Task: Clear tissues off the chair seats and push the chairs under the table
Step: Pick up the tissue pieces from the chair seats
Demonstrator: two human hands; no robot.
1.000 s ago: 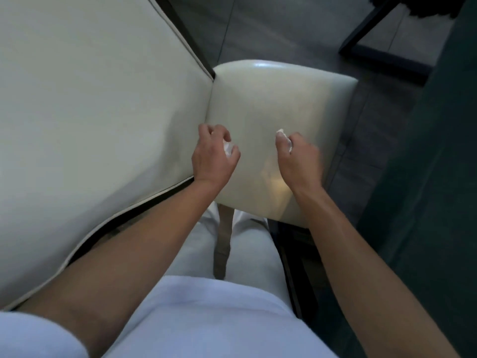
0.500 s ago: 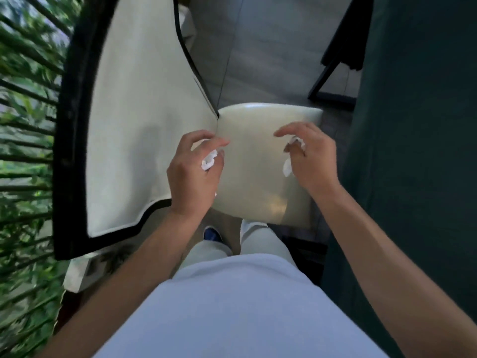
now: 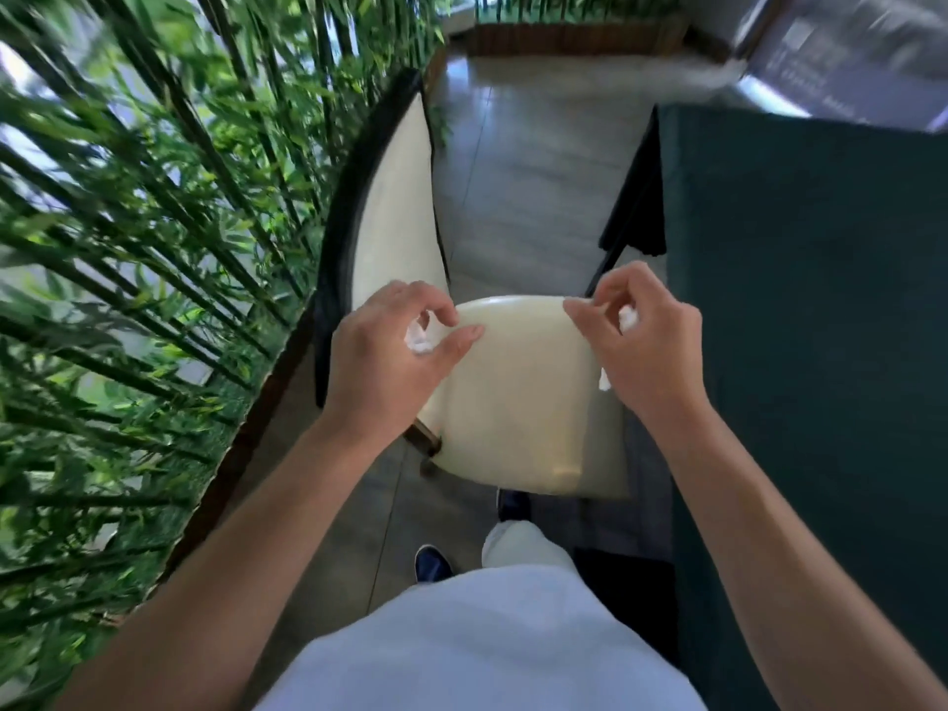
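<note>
The left hand (image 3: 395,346) pinches a crumpled tissue (image 3: 418,338); the right hand (image 3: 644,341) grips another tissue wad (image 3: 627,316). Below both, the chair seat (image 3: 523,402) looks clear, probably ready for pushing toward the table (image 3: 821,300).

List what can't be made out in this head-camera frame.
- Tissue in the left hand: mostly hidden by curled fingers; only a white scrap shows.
- Tissue in the right hand: bits peek out; its size is unclear.
- Chair seat: its edges are covered by both hands.
- Table: cut off by the right edge.
- Plants: motion-blurred.
</note>
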